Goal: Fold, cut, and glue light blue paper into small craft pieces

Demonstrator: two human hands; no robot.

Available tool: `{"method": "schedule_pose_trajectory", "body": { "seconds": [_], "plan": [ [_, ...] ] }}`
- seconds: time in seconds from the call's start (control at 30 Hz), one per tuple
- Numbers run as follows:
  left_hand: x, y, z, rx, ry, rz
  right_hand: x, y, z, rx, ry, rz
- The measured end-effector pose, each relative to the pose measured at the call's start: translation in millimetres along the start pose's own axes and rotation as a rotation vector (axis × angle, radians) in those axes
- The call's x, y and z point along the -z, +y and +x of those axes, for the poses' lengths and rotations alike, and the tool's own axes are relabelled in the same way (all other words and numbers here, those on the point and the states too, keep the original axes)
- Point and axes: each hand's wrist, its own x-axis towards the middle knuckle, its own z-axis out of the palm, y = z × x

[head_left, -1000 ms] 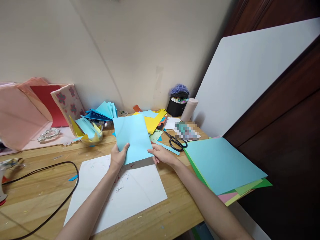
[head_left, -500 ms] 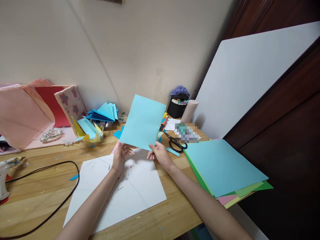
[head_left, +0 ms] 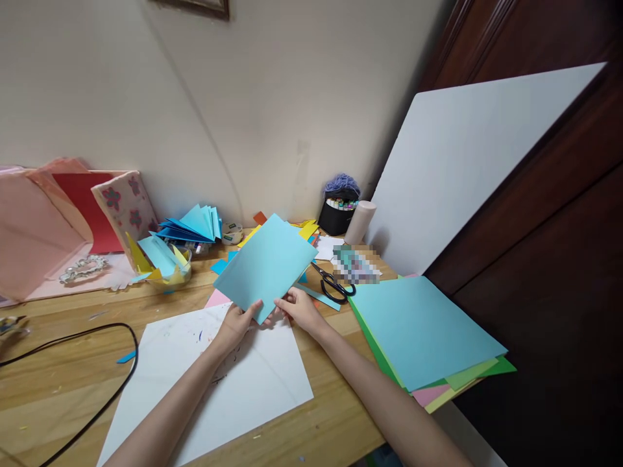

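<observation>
A light blue sheet of paper [head_left: 267, 266] is held up at a tilt above the desk, one corner pointing toward me. My left hand [head_left: 238, 322] grips its lower edge, thumb on top and fingers beneath. On the lower right edge, close to that near corner, my right hand [head_left: 296, 307] pinches the same sheet. Under both hands lies a large white sheet [head_left: 263, 389] with small ink marks. Black-handled scissors [head_left: 333, 285] rest just beyond my right hand, near a light blue strip [head_left: 318, 297].
A stack of coloured paper [head_left: 428, 331] lies at the right, beside a leaning white board [head_left: 477, 168]. Farther back stand a marker case [head_left: 335, 217] and a pale cylinder [head_left: 360, 222]. At the left are a bowl of paper scraps [head_left: 170, 275] and a black cable [head_left: 134, 344].
The blue sheet has turned and tipped lower, with a corner now nearest me. My left hand has closed on its edge, and my right hand has shifted along it.
</observation>
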Motion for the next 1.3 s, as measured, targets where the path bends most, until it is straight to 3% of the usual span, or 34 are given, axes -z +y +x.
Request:
{"method": "schedule_pose_trajectory", "body": {
  "seconds": [0.1,0.2,0.23,0.4,0.5,0.73,0.9,1.03,1.3],
  "plan": [
    [-0.9,-1,-1,-0.031,-0.056,-0.014,-1,3,2,0.024,-0.051,-0.012],
    [-0.4,-5,0,-0.058,-0.050,-0.005,12,0,13,0.056,-0.050,-0.319],
    [0.0,-6,1,-0.061,-0.048,-0.007,24,-3,20,0.049,0.030,-0.522],
    [0.9,-12,3,-0.054,-0.032,0.008,107,-25,76,-0.020,0.425,-0.833],
    [0.9,-12,5,-0.033,-0.037,0.035,136,-25,103,-0.109,0.488,-1.001],
    [2.6,-11,6,-0.007,-0.060,0.058,141,-21,125,-0.092,0.420,-1.263],
    [2.4,-11,7,-0.001,-0.069,0.054,185,-34,108,-0.057,0.442,-1.333],
    [2.0,-9,7,0.014,-0.067,0.059,210,-20,89,-0.061,0.273,-1.327],
    [1.1,-6,4,-0.003,-0.053,0.055,211,5,70,0.029,0.010,-1.236]
  ]
}}
